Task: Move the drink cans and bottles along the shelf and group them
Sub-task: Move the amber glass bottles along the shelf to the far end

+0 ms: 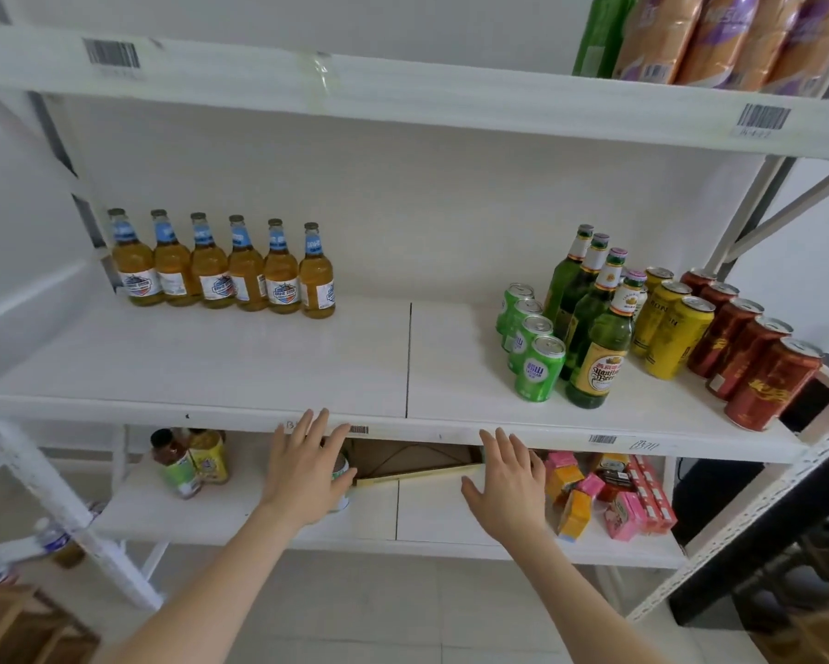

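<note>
While the left hand (307,467) and right hand (508,481) hung spread-fingered and empty at lower centre, amber bottles (221,275) lined the shelf (259,357) centre left; green cans (530,347), green bottles (590,318), yellow cans (673,328) and red cans (748,347) stood centre right.

View: single, head-worn, wide-angle. No second view, no overlap.
Position: in front of white rack, close.
Facing: forward, tilted down.
Centre: middle shelf (259,357).
Top: upper shelf (451,98).
Bottom: lower shelf (441,515), floor (403,611).
Edges: straight lines bowed.

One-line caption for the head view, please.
Empty left hand and right hand hover before a shelf: amber bottles left; cans, green bottles right.
</note>
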A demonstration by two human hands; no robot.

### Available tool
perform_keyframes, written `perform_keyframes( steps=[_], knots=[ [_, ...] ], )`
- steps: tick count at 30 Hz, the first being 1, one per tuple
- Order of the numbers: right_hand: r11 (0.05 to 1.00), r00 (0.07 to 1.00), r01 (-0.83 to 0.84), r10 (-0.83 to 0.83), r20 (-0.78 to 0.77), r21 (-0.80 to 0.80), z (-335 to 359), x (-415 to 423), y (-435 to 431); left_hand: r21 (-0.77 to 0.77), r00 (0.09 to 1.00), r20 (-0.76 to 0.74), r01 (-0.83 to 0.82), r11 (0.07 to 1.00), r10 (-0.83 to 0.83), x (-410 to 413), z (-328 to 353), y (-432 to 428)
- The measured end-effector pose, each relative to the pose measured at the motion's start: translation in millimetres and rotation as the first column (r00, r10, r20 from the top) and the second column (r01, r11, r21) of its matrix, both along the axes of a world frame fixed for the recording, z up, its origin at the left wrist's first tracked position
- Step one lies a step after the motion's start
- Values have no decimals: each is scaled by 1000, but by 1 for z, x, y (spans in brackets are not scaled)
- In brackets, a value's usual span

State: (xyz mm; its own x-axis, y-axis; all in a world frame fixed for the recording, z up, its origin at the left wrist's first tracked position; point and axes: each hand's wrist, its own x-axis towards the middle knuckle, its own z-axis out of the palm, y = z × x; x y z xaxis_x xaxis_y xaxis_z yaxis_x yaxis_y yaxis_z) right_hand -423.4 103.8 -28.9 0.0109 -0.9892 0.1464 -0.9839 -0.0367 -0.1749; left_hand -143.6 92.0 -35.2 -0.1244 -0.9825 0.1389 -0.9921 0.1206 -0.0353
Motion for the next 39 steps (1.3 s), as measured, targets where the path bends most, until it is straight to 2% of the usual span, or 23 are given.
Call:
perform_keyframes(
  steps=[6, 12, 16, 19, 30, 39],
  knots=[
    [999, 999, -32, 32, -20, 7, 0, 64, 0, 32, 999, 39, -24, 999, 23, 55, 5, 7],
    [1000, 1000, 17, -17, 3, 3, -2, 145, -15, 53, 996, 88, -6, 999, 2, 128, 5, -5],
    [1000, 999, 25, -24, 30, -7, 1, 186, -33, 11, 997, 69, 28, 1000, -29, 163, 7, -23],
    [1000, 999, 27, -26, 30, -6, 5, 208, -48, 37, 997, 61, 42, 998, -44, 182, 14, -39],
    [995, 1000, 14, -16, -16, -96, 25, 243, -153, -8, 997, 77, 17, 1000, -16, 208, 55, -148],
    [994, 1000, -13, 11, -18, -113, 57, 271, -253, -165, 1000, 0, 10, 986, -10, 221, 95, -250]
  ],
)
